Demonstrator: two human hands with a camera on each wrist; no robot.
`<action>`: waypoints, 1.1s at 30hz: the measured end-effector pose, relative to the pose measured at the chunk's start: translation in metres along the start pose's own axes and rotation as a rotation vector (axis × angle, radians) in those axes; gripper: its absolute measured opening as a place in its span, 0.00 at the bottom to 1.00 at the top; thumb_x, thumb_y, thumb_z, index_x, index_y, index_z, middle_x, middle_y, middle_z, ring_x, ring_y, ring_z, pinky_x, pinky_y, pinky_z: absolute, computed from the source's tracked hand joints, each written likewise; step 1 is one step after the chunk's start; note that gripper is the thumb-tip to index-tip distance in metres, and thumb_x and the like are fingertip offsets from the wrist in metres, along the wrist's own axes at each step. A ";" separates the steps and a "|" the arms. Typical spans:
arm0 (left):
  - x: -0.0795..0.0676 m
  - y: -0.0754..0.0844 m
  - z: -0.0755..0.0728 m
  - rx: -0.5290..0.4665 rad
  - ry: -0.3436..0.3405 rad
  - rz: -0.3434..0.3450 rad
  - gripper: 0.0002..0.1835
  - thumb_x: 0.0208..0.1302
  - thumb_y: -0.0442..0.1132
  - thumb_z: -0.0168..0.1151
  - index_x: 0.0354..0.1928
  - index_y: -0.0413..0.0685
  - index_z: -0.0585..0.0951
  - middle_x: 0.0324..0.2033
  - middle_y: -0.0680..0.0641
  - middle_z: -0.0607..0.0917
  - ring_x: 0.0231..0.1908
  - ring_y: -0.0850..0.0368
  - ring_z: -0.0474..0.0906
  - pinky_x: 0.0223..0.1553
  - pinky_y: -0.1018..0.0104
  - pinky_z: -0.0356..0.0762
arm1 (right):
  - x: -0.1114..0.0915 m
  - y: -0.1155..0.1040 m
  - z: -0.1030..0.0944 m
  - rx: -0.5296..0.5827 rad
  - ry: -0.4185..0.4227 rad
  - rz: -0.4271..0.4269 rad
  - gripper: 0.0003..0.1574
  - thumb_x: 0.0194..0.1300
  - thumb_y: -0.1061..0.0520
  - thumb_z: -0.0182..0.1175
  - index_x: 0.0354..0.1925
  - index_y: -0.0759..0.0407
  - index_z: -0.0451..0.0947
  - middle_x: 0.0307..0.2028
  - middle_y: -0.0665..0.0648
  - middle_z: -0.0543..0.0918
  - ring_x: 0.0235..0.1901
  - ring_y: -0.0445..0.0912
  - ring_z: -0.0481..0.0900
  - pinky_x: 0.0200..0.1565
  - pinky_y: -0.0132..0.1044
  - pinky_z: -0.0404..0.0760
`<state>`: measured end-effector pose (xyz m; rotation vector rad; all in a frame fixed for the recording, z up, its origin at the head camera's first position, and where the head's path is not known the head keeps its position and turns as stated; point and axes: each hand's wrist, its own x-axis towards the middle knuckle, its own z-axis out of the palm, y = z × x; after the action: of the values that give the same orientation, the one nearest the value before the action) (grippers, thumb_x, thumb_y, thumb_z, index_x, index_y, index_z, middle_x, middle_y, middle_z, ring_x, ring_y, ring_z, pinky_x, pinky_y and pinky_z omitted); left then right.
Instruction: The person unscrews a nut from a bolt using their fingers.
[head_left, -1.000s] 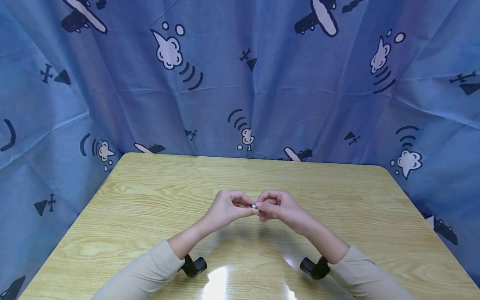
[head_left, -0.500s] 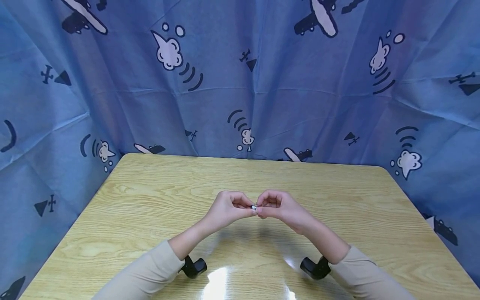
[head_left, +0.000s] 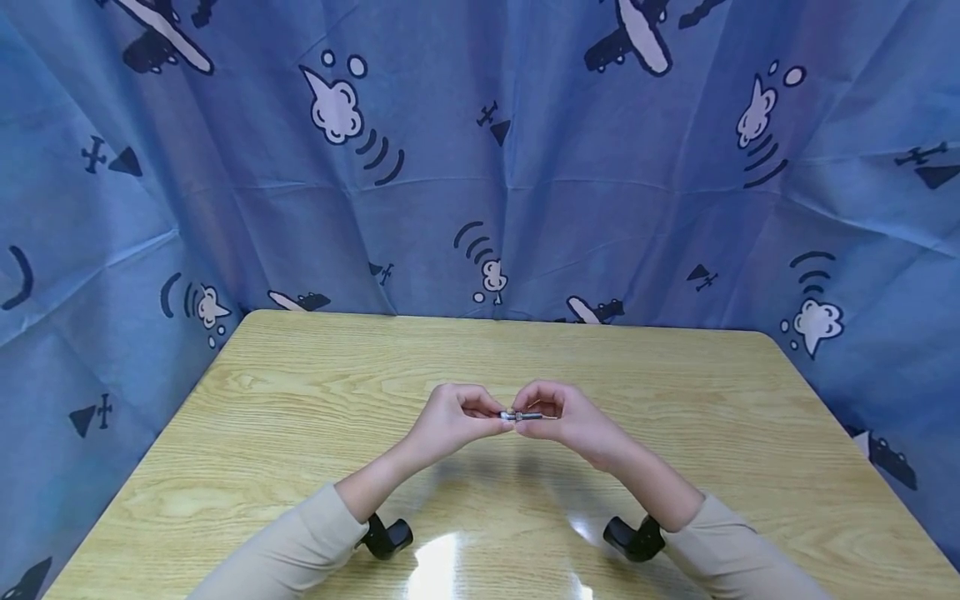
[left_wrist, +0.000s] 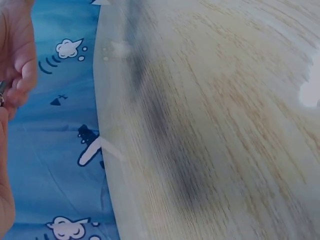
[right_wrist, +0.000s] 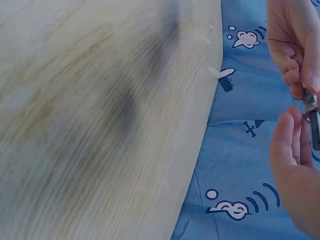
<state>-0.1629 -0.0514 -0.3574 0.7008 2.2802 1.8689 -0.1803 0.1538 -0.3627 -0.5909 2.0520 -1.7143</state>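
Note:
Over the middle of the table, a small dark metal bolt [head_left: 533, 416] lies level between the two hands. My left hand [head_left: 448, 421] pinches its left end between thumb and fingers. A lighter ring-like nut [head_left: 518, 416] sits around the bolt, and my right hand [head_left: 561, 418] holds thumb and fingertips right at it. The bolt's threaded free end points into the hollow of the right hand. In the right wrist view the threaded bolt [right_wrist: 315, 131] shows at the right edge, beside the right hand's fingers [right_wrist: 286, 137]. Only parts of the hands appear in the left wrist view.
A light wood-grain table [head_left: 300, 375] lies below the hands, with bright glare near its front. Blue curtains [head_left: 435, 167] printed with planes and clouds surround its back and sides. Black wrist cameras [head_left: 388, 537] are strapped at both sleeves.
The right fingers have shifted and spread at the nut, so more of the bolt now shows to its right. The left hand keeps its pinch and has barely moved.

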 end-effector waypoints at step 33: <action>-0.001 0.001 -0.005 -0.042 0.022 -0.023 0.06 0.53 0.29 0.68 0.33 0.34 0.83 0.28 0.45 0.85 0.28 0.61 0.82 0.31 0.68 0.80 | 0.005 -0.001 0.004 0.015 0.105 0.032 0.19 0.65 0.56 0.58 0.46 0.71 0.72 0.34 0.55 0.80 0.35 0.46 0.80 0.42 0.40 0.81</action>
<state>-0.1638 -0.0556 -0.3552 0.6489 2.2447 1.9178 -0.1821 0.1476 -0.3621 -0.4705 2.1059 -1.7754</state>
